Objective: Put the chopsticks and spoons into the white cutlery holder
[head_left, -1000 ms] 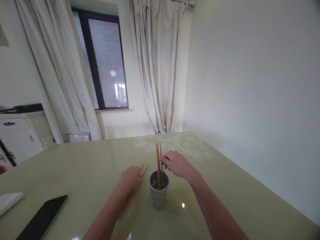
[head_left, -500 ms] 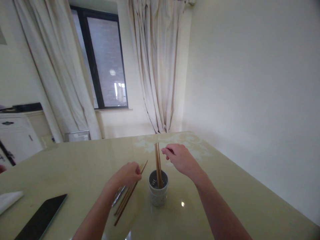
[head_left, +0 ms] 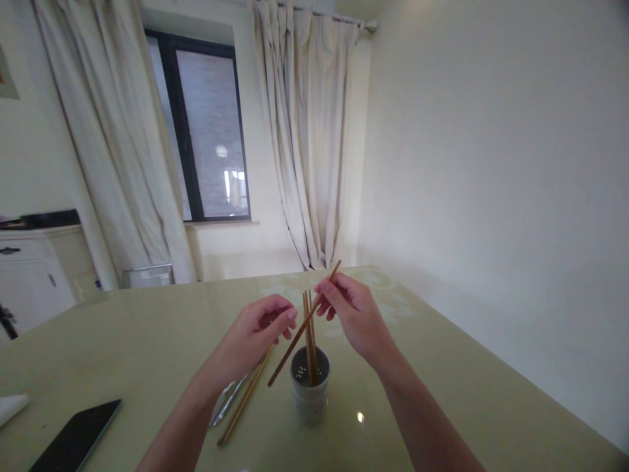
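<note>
A brown chopstick [head_left: 291, 349] slants across the front of the cup, its upper end pinched between the thumb and fingers of my right hand [head_left: 351, 308]. My left hand [head_left: 268, 324] is just left of that chopstick, fingers loosely curled and apart, with nothing visible in them. Between and below the hands stands a grey-white cup [head_left: 310, 400] with holes in its bottom. Several chopsticks [head_left: 308, 328] stand upright in it. To the cup's left, more chopsticks [head_left: 246, 400] lie on the table beside shiny metal utensils [head_left: 230, 401], partly hidden by my left hand and forearm.
The pale green glossy table [head_left: 162, 341] runs back toward the curtains and window. A dark flat tablet-like object [head_left: 76, 436] lies at the left front, near a white item [head_left: 12, 408] at the edge of view. A wall [head_left: 491, 196] borders the right side.
One chopstick has come up from the pile at the left and is now in my right hand. My left hand has moved up from the pile, and its fingers have opened.
</note>
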### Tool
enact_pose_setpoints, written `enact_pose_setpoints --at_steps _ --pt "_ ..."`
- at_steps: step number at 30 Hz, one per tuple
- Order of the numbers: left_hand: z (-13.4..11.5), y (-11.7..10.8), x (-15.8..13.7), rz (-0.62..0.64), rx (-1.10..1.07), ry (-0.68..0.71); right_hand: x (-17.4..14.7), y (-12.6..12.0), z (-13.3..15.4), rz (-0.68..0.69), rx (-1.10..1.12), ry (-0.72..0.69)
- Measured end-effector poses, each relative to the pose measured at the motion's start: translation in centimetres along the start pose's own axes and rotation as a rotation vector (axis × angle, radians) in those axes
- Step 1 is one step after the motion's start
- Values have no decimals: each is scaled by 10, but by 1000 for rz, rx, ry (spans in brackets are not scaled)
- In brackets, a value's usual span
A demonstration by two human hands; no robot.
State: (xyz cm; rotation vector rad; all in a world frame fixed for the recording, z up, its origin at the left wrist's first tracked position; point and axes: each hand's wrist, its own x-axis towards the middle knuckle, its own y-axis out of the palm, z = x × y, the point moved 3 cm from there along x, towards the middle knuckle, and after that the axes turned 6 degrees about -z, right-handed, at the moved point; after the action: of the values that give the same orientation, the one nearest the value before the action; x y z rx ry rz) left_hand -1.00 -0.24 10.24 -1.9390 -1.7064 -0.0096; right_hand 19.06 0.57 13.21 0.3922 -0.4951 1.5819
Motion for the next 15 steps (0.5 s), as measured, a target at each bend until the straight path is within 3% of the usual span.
enact_pose_setpoints --at_steps 4,7,10,15 --pt "62 -16 6 60 533 -155 9 -31 2 -163 -36 -46" --pt "106 -17 1 192 925 -324 11 -34 -4 -84 -140 -29" --pt "126 -8 -4 219 982 -379 10 -25 -12 37 -262 -16" --pt "131 0 -6 231 1017 -411 7 -9 -22 108 -343 -15"
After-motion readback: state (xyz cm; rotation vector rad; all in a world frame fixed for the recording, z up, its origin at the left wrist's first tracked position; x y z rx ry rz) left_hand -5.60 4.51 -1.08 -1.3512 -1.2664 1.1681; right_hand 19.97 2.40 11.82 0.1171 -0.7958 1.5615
